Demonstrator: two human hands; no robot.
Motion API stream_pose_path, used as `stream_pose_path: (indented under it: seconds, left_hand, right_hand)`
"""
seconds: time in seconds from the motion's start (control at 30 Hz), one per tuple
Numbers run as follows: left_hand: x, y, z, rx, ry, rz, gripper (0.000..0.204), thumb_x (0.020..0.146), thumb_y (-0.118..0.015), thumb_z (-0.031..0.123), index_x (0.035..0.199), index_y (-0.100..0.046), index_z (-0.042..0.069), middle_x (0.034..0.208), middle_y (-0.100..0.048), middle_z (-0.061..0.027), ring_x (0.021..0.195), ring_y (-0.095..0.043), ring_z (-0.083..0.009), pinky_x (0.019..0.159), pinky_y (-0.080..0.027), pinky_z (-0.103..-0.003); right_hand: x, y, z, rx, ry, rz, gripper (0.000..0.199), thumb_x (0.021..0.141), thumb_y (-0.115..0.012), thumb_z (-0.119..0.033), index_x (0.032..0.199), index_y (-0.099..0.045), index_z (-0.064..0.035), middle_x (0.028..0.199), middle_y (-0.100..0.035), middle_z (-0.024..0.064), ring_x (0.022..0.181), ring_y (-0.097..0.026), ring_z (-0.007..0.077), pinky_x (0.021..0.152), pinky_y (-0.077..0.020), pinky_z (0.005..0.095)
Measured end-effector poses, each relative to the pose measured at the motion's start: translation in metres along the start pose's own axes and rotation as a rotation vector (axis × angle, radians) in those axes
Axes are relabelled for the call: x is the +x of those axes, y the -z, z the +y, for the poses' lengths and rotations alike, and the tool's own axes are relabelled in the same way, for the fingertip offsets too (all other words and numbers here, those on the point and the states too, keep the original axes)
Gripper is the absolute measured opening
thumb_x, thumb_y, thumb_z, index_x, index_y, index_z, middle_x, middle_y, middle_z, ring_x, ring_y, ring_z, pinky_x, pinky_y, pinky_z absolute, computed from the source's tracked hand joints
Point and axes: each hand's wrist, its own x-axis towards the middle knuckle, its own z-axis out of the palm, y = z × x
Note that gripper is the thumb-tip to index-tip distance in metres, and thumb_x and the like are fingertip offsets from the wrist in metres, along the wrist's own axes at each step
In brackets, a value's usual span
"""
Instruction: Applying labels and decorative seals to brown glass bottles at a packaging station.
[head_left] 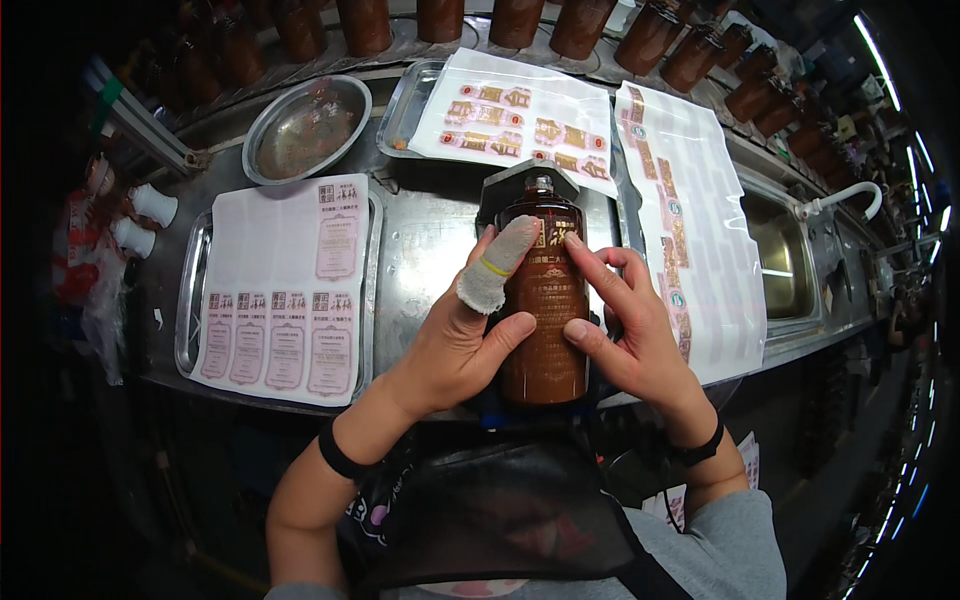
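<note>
- 1 brown bottle (543, 330) lying on the steel worktop (425, 255), centre front, neck pointing away, btwn both hands
- left hand (455, 345): grip closed round bottle's left side, thumb on the front; forefinger wears a grey cloth cot w/ yellow band, laid on the label
- right hand (630, 335): grip not wrapped round, fingers spread, fingertips (577, 330) pressing the bottle's label, thumb low on the front
- 2 black wristbands, 1 per wrist
- left tray (190, 300): 1 white sheet w/ 5 pink labels left on it, 4 in bottom row, 1 top right
- back tray (400, 110): 1 sheet w/ gold-red labels in 2 rows, count unclear
- 1 long sheet (700, 220) of small strip labels, right of bottle, draped over worktop edge
- 1 round metal bowl (305, 128), back left, thin wet film inside
- row of brown bottles (580, 25) along far edge, approx 12+, partly cut off
- sink (785, 265) far right w/ white tap
</note>
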Motion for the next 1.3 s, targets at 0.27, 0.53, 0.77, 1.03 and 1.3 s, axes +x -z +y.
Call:
stream_pose_path:
  seconds: [0.27, 0.53, 0.77, 1.03, 1.3]
  left_hand:
    - [0.0, 0.001, -0.003, 0.09, 0.021, -0.005, 0.069, 0.094, -0.063, 0.016, 0.154, -0.029, 0.01, 0.155, -0.038, -0.0138, 0.146, -0.027, -0.0403, 0.121, -0.018, -0.045]
    - [0.001, 0.0, 0.001, 0.025, 0.028, 0.006, 0.069, 0.094, -0.063, 0.014, 0.153, -0.029, 0.009, 0.156, -0.037, -0.0129, 0.148, -0.025, -0.0352, 0.122, -0.014, -0.044]
    - [0.005, -0.001, 0.005, 0.075, 0.03, -0.035, 0.071, 0.094, -0.062, 0.01, 0.155, -0.025, 0.006, 0.158, -0.034, -0.014, 0.149, -0.025, -0.0296, 0.121, -0.018, -0.039]
    - [0.008, 0.0, 0.008, 0.082, 0.007, -0.039, 0.071, 0.094, -0.061, 0.008, 0.155, -0.025, 0.005, 0.158, -0.033, -0.0149, 0.148, -0.027, -0.0286, 0.12, -0.019, -0.038]
    - [0.009, -0.001, 0.01, 0.023, 0.024, -0.02, 0.07, 0.094, -0.061, 0.007, 0.154, -0.026, 0.005, 0.157, -0.034, -0.0158, 0.147, -0.03, -0.0282, 0.119, -0.022, -0.038]
  right_hand:
    - [0.003, -0.005, 0.002, -0.023, 0.029, 0.021, 0.068, 0.086, -0.071, -0.035, 0.147, -0.047, -0.0147, 0.123, -0.053, 0.0169, 0.112, -0.052, 0.0305, 0.095, -0.047, 0.0401]
    - [0.002, 0.001, 0.007, 0.202, -0.026, -0.004, 0.059, 0.092, -0.065, -0.027, 0.147, -0.047, -0.0148, 0.125, -0.056, 0.0151, 0.116, -0.047, 0.026, 0.093, -0.0471, 0.0364]
    - [0.003, 0.002, 0.021, 0.148, 0.039, -0.017, 0.06, 0.089, -0.071, -0.03, 0.145, -0.051, -0.0212, 0.117, -0.051, 0.0134, 0.113, -0.05, 0.025, 0.095, -0.0453, 0.0347]
    - [0.002, 0.002, 0.026, 0.158, 0.071, 0.006, 0.064, 0.087, -0.073, -0.032, 0.146, -0.05, -0.0227, 0.117, -0.05, 0.0149, 0.111, -0.053, 0.0268, 0.094, -0.0469, 0.0365]
    - [0.002, 0.003, 0.022, 0.143, 0.076, -0.029, 0.067, 0.087, -0.07, -0.031, 0.148, -0.047, -0.0122, 0.124, -0.049, 0.0151, 0.116, -0.048, 0.0266, 0.098, -0.0409, 0.0351]
